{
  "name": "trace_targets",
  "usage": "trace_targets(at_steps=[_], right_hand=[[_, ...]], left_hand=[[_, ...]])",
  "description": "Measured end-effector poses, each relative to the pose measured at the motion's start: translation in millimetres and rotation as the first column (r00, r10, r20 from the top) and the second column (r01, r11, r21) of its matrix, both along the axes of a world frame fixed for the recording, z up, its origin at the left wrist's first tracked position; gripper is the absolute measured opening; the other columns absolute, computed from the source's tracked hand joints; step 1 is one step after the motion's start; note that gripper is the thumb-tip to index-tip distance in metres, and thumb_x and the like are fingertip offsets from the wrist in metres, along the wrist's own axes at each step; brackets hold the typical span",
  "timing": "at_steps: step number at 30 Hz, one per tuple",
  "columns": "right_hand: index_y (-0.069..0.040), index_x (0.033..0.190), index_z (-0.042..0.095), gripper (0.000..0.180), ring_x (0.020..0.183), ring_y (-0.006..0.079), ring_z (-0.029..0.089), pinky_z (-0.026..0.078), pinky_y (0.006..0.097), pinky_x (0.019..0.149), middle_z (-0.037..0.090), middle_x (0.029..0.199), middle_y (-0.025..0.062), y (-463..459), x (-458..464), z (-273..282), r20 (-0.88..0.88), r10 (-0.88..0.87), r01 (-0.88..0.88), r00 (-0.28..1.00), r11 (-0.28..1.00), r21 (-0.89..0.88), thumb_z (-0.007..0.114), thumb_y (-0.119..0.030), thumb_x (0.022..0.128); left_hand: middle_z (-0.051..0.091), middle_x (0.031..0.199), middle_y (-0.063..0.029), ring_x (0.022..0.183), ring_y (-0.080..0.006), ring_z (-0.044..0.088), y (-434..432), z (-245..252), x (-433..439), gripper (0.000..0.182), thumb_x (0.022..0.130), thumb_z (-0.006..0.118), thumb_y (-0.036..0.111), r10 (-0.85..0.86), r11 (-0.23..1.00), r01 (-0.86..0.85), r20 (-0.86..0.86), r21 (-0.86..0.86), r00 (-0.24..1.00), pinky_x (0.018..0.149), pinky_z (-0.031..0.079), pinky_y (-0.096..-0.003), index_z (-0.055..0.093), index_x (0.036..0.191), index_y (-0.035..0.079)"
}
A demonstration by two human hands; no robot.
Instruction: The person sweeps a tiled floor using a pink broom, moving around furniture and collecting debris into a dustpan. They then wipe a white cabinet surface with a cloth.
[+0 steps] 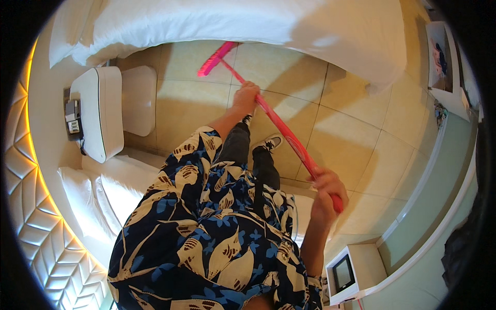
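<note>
A broom with a pink head [216, 60] and a red handle [285, 131] runs diagonally across the view. My left hand [247, 95] is closed around the handle a short way behind the head. Near the handle's end, my right hand [328, 190] grips it, with the red tip showing past the fingers. The broom head lies on or just above the tiled floor [275, 69], one end at the hem of the white bed cover [248, 23]. Whether its bristles touch the tiles cannot be told.
A white nightstand [104, 112] with a telephone [73, 116] behind it stands at the left. Another bed with white pillows [83, 197] is at the lower left. An open-fronted cabinet [441, 62] is at the upper right, a white unit [358, 271] at the lower right.
</note>
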State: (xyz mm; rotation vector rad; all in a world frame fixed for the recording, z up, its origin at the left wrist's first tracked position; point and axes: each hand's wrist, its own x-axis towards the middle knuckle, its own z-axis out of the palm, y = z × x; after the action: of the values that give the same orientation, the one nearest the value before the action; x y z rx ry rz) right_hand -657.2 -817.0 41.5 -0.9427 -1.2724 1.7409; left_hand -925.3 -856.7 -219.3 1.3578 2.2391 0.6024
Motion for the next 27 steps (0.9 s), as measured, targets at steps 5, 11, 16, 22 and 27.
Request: trace_targets(at_steps=[5, 11, 16, 22, 27], right_hand=[[-0.001, 0.075, 0.052, 0.007, 0.092, 0.0317, 0.054, 0.050, 0.0409, 0.068, 0.053, 0.079, 0.0125, -14, -7, -13, 0.003, -0.169, 0.169, 0.986, 0.982, -0.089, 0.056, -0.006, 0.077], [-0.005, 0.071, 0.046, 0.013, 0.080, 0.0280, 0.049, 0.047, 0.0390, 0.061, 0.046, 0.072, 0.0093, -16, 56, 62, 0.168, -0.329, 0.324, 0.929, 0.944, 0.054, 0.054, -0.012, 0.079], [-0.003, 0.060, 0.040, 0.012, 0.066, 0.0272, 0.046, 0.048, 0.0346, 0.046, 0.039, 0.055, 0.0087, -22, 64, 125, 0.240, -0.441, 0.370, 0.865, 0.883, 0.290, 0.047, -0.007, 0.069], [-0.003, 0.052, 0.044, 0.015, 0.050, 0.0249, 0.047, 0.050, 0.0347, 0.042, 0.044, 0.049, 0.0083, -19, 73, 123, 0.118, -0.274, 0.248, 0.954, 0.949, 0.197, 0.053, -0.006, 0.064], [0.002, 0.070, 0.053, 0.002, 0.085, 0.0306, 0.057, 0.049, 0.0404, 0.073, 0.057, 0.074, 0.0142, -33, 33, 18, 0.067, -0.291, 0.298, 0.954, 0.920, -0.255, 0.055, 0.001, 0.069]], left_hand=[[0.055, 0.080, -0.0097, 0.089, -0.0295, 0.052, -5, -26, 7, 0.013, 0.067, 0.068, 0.012, -0.033, 0.999, 0.033, 0.015, 0.036, 0.999, 0.077, 0.045, -0.0373, 0.058, 0.073, 0.007], [0.057, 0.078, -0.0096, 0.090, -0.0307, 0.053, 31, 0, 121, 0.009, 0.067, 0.065, 0.015, -0.245, 0.967, 0.226, 0.181, 0.122, 0.952, 0.077, 0.047, -0.0375, 0.059, 0.068, 0.008], [0.057, 0.074, -0.0077, 0.086, -0.0290, 0.054, 65, 68, 156, 0.015, 0.064, 0.068, 0.020, -0.378, 0.925, 0.336, 0.324, 0.179, 0.867, 0.074, 0.046, -0.0376, 0.057, 0.063, 0.009], [0.057, 0.076, -0.0085, 0.082, -0.0303, 0.054, 11, 86, 108, 0.018, 0.062, 0.071, 0.021, -0.315, 0.947, 0.287, 0.262, 0.142, 0.912, 0.069, 0.045, -0.0402, 0.057, 0.064, 0.010], [0.054, 0.069, -0.0112, 0.076, -0.0320, 0.054, -40, 9, 32, 0.018, 0.065, 0.070, 0.017, -0.266, 0.964, 0.267, 0.134, 0.005, 0.955, 0.065, 0.044, -0.0404, 0.055, 0.067, 0.006]])
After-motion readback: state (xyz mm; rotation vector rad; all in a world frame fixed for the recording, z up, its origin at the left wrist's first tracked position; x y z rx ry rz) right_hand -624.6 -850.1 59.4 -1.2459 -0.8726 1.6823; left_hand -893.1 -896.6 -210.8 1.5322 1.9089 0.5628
